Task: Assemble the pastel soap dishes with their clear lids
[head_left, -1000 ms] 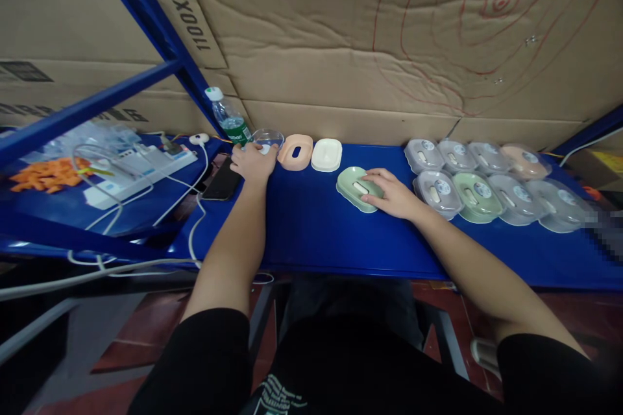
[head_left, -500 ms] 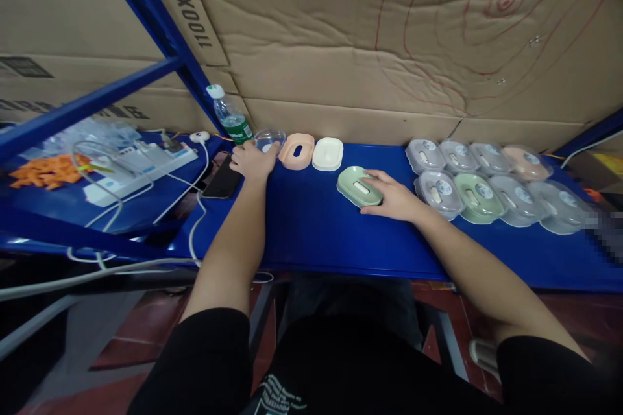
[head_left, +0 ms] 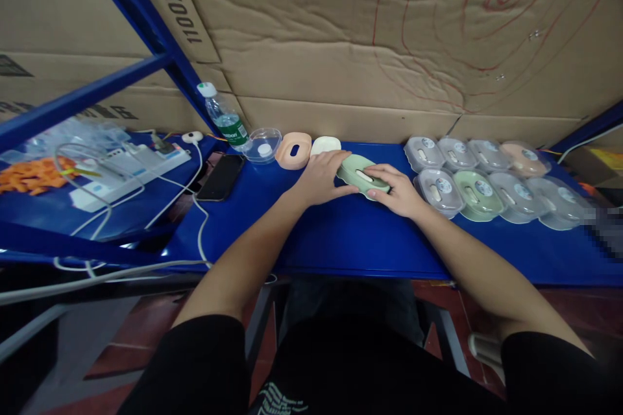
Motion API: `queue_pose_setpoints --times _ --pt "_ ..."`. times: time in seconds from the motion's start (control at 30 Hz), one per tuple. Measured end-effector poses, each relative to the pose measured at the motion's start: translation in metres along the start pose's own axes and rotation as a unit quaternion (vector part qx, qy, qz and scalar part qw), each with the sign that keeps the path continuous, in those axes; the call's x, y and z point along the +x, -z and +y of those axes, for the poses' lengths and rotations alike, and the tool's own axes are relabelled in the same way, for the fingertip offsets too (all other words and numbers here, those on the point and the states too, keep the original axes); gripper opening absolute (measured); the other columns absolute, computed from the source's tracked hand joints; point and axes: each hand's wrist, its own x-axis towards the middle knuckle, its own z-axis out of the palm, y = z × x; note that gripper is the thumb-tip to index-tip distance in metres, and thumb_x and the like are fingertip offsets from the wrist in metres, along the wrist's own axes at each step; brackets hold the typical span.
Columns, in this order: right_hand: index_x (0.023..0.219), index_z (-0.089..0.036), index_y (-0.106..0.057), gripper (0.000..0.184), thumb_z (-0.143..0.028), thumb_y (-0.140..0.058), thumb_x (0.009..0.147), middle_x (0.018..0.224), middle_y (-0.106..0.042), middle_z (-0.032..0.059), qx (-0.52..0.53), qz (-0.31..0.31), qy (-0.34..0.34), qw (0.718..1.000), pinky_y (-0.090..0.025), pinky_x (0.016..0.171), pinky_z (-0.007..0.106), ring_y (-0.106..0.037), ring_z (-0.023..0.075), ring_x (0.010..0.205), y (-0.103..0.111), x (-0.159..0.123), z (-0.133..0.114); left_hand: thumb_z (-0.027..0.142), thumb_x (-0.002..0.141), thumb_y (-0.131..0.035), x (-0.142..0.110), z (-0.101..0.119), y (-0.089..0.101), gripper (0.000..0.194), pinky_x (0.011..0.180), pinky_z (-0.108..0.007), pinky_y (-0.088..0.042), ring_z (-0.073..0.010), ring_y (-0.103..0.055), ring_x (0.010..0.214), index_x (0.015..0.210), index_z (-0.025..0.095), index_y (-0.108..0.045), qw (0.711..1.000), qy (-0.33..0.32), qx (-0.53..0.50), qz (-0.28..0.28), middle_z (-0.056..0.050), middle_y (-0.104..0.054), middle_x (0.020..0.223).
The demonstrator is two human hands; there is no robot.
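In the head view, a light green soap dish (head_left: 359,172) with a white oblong piece in its middle is held between my two hands, tilted a little. My left hand (head_left: 324,178) is closed around its left end, thumb at the near side. At the right end, my right hand (head_left: 396,191) grips it with fingers over the top. Just behind my left hand lies a cream tray (head_left: 326,144), partly covered by the fingers. Beside that are a peach dish part with an oblong slot (head_left: 302,154) and a clear plastic cover (head_left: 270,139) with a white round spot.
Two rows of soap dishes under clear lids (head_left: 479,194) stand on the right of the blue table (head_left: 350,240). To the left are a water bottle (head_left: 231,128), a black phone (head_left: 221,177), a power strip (head_left: 124,178) with cables and orange pieces (head_left: 34,173). Cardboard (head_left: 311,78) stands behind.
My left hand has left the clear cover and moved right onto the green soap dish. The dish has tilted, and my right hand stays on it.
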Motion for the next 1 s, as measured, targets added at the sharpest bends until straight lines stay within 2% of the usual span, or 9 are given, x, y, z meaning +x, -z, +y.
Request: queue_pose_setpoints --times 0.23,0.4,0.5,0.57,0.67,0.77,0.83,0.9,1.0 --pt "0.116 -0.034 -0.083 0.031 -0.05 -0.081 0.09 0.125 -0.082 0.0034 0.03 0.015 0.013 0.999 -0.044 0.122 0.063 -0.075 0.0301 0.122 -0.007 0.001 0.001 0.071 0.081 -0.079 -0.002 -0.002 -0.005 0.099 0.12 -0.057 -0.045 -0.0394 -0.054 0.146 0.16 0.02 -0.046 0.995 0.038 -0.072 -0.051 -0.02 -0.056 0.158" --pt "0.112 -0.033 -0.085 0.031 -0.055 -0.078 0.091 0.119 -0.083 0.0046 0.085 0.056 -0.007 0.995 -0.049 0.118 0.06 -0.077 0.0292 0.117 -0.005 0.003 -0.003 0.067 0.068 -0.09 -0.001 -0.004 -0.003 0.12 0.122 -0.059 -0.043 -0.0425 -0.05 0.149 0.165 0.019 -0.038 0.997 0.007 -0.059 -0.048 -0.022 -0.051 0.162" --pt "0.107 -0.03 -0.085 0.038 -0.063 -0.075 0.092 0.116 -0.084 0.007 0.116 0.083 -0.025 0.989 -0.057 0.107 0.053 -0.078 0.0286 0.111 -0.003 0.003 -0.006 0.068 0.067 -0.091 -0.001 -0.004 -0.004 0.125 0.122 -0.059 -0.043 -0.0425 -0.049 0.15 0.167 0.02 -0.033 0.998 -0.006 -0.054 -0.036 -0.023 -0.05 0.163" --pt "0.103 -0.028 -0.084 0.048 -0.072 -0.07 0.091 0.111 -0.084 0.0082 0.12 0.104 -0.048 0.986 -0.061 0.099 0.05 -0.079 0.0291 0.106 -0.002 0.001 -0.008 0.066 0.077 -0.085 -0.001 -0.003 -0.003 0.111 0.121 -0.057 -0.044 -0.04 -0.051 0.148 0.165 0.019 -0.037 0.998 -0.016 -0.051 -0.019 -0.022 -0.052 0.161" --pt "0.096 -0.027 -0.082 0.065 -0.087 -0.058 0.088 0.103 -0.084 0.0089 0.114 0.129 -0.087 0.981 -0.063 0.089 0.049 -0.079 0.0321 0.1 -0.002 -0.002 -0.008 0.045 0.096 -0.068 0.0 0.0 0.001 0.067 0.115 -0.052 -0.049 -0.0332 -0.058 0.142 0.155 0.019 -0.05 0.999 -0.032 -0.036 0.001 -0.018 -0.06 0.154" --pt "0.097 -0.026 -0.08 0.081 -0.095 -0.037 0.09 0.1 -0.082 0.01 0.119 0.159 -0.12 0.973 -0.064 0.084 0.051 -0.078 0.0344 0.099 -0.001 -0.006 -0.005 0.024 0.095 -0.059 0.0 0.004 0.004 0.045 0.104 -0.049 -0.053 -0.03 -0.068 0.127 0.14 0.022 -0.063 1.0 -0.022 -0.003 0.009 -0.013 -0.071 0.139" --pt "0.108 -0.026 -0.078 0.093 -0.101 -0.026 0.086 0.106 -0.081 0.0113 0.11 0.186 -0.108 0.97 -0.064 0.086 0.053 -0.077 0.036 0.102 0.0 -0.007 -0.003 0.024 0.094 -0.059 0.0 0.006 0.006 0.038 0.098 -0.048 -0.055 -0.0292 -0.073 0.113 0.132 0.022 -0.067 1.0 0.001 0.007 0.025 -0.011 -0.077 0.126" --pt "0.122 -0.026 -0.072 0.097 -0.104 -0.031 0.081 0.113 -0.079 0.0127 0.076 0.206 -0.09 0.971 -0.063 0.09 0.055 -0.076 0.0378 0.106 0.001 -0.007 -0.003 0.032 0.098 -0.059 0.0 0.008 0.006 0.031 0.091 -0.045 -0.056 -0.0264 -0.075 0.097 0.126 0.021 -0.069 0.999 0.03 -0.01 0.044 -0.009 -0.08 0.108" --pt "0.13 -0.028 -0.065 0.078 -0.091 -0.043 0.091 0.114 -0.077 0.0125 0.024 0.222 -0.117 0.968 -0.062 0.094 0.058 -0.074 0.0374 0.109 0.0 -0.005 -0.005 0.047 0.103 -0.055 -0.001 0.008 0.005 0.039 0.084 -0.04 -0.059 -0.0223 -0.073 0.085 0.13 0.021 -0.066 0.994 0.053 -0.054 0.074 -0.007 -0.078 0.098"
